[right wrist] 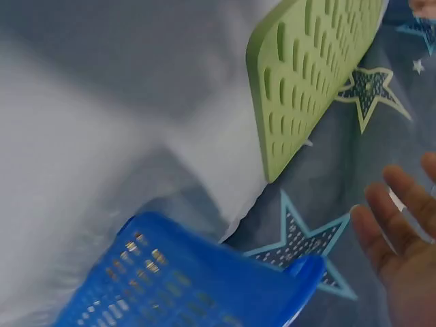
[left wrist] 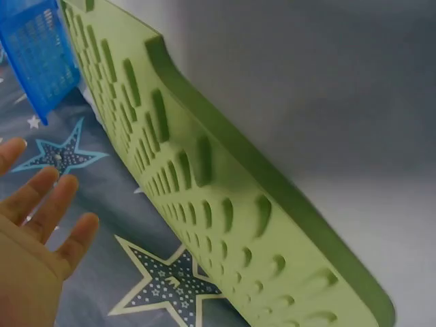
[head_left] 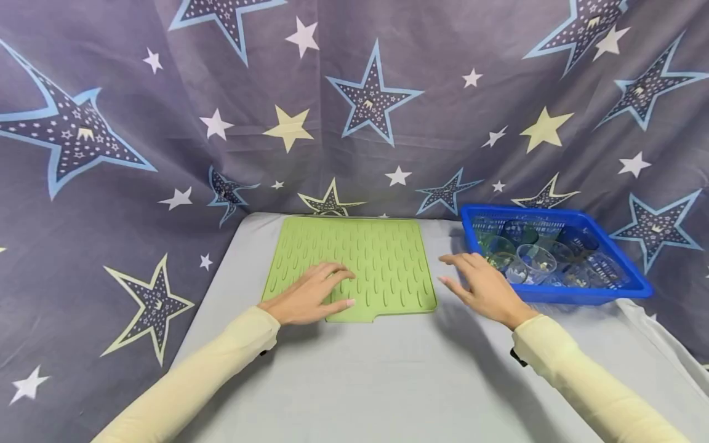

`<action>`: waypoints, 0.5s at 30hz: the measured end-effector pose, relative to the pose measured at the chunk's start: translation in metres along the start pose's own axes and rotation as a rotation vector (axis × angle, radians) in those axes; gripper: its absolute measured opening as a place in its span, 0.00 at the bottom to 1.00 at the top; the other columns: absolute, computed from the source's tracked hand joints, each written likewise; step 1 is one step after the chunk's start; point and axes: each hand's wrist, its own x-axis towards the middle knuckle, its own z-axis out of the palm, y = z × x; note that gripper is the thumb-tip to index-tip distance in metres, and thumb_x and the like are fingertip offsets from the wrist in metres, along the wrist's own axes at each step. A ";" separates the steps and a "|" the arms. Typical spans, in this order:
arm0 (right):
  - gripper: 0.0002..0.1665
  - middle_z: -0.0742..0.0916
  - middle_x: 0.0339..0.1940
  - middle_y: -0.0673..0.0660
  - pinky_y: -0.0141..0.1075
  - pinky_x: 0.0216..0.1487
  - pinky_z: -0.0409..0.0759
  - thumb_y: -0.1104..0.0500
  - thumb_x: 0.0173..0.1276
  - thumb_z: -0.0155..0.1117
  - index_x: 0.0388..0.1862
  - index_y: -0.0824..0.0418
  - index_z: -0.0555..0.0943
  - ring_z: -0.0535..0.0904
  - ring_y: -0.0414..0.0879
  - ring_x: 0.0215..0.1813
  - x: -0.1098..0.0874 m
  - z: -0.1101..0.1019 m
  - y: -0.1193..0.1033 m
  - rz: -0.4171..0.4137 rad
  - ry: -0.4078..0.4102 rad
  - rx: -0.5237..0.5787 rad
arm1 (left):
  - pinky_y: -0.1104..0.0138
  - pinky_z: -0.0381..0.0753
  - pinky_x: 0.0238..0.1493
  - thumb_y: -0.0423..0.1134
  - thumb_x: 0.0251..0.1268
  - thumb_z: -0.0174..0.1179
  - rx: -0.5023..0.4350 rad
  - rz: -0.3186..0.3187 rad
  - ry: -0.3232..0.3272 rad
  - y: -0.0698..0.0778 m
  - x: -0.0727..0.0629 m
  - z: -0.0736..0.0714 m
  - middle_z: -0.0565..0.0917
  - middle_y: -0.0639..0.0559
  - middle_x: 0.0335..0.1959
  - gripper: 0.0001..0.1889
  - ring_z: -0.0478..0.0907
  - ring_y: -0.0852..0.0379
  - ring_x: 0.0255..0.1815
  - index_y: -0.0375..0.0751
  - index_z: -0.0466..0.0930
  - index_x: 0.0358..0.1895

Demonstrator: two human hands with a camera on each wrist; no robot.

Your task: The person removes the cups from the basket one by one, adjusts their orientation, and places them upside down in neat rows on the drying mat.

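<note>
My left hand [head_left: 312,294] hovers over the front left part of a green ridged drying mat [head_left: 388,258], fingers relaxed and holding nothing. In the left wrist view its spread fingers [left wrist: 51,208] show beside the mat. The right hand [head_left: 482,288] is in the air between the mat and a blue plastic basket [head_left: 595,295], its fingers loosely extended with nothing in them. Several clear cups or glasses lie in the basket, among them a clear cup [head_left: 536,261] near its middle. The right wrist view shows the same hand [right wrist: 409,238] above the basket's side.
A white cloth covers the table [head_left: 376,375]. Behind it hangs a dark curtain [head_left: 354,166] printed with stars. The basket stands at the table's back right, close to the curtain, and the mat reaches almost to the back edge.
</note>
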 end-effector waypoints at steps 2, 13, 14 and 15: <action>0.24 0.84 0.58 0.59 0.55 0.54 0.79 0.49 0.79 0.62 0.66 0.60 0.79 0.80 0.55 0.54 -0.004 -0.004 0.006 0.052 0.030 0.025 | 0.50 0.64 0.74 0.64 0.76 0.53 -0.031 -0.004 0.002 0.003 0.002 0.002 0.74 0.53 0.68 0.29 0.68 0.54 0.71 0.53 0.72 0.71; 0.19 0.86 0.48 0.62 0.52 0.40 0.82 0.54 0.80 0.60 0.63 0.64 0.80 0.83 0.52 0.40 -0.018 -0.037 0.042 0.298 0.124 0.083 | 0.53 0.67 0.72 0.62 0.76 0.54 -0.047 0.038 0.021 0.014 0.014 0.010 0.77 0.57 0.64 0.27 0.70 0.56 0.68 0.53 0.74 0.69; 0.19 0.86 0.48 0.62 0.53 0.40 0.82 0.54 0.80 0.60 0.62 0.64 0.80 0.83 0.53 0.41 -0.019 -0.039 0.046 0.316 0.127 0.084 | 0.53 0.67 0.72 0.61 0.76 0.55 -0.047 0.041 0.023 0.015 0.015 0.011 0.77 0.56 0.64 0.27 0.70 0.56 0.68 0.53 0.74 0.69; 0.19 0.86 0.48 0.63 0.54 0.40 0.82 0.54 0.80 0.60 0.62 0.64 0.80 0.83 0.54 0.41 -0.021 -0.042 0.049 0.330 0.130 0.081 | 0.53 0.67 0.72 0.61 0.76 0.55 -0.049 0.045 0.023 0.016 0.017 0.011 0.77 0.56 0.64 0.26 0.70 0.56 0.68 0.52 0.74 0.69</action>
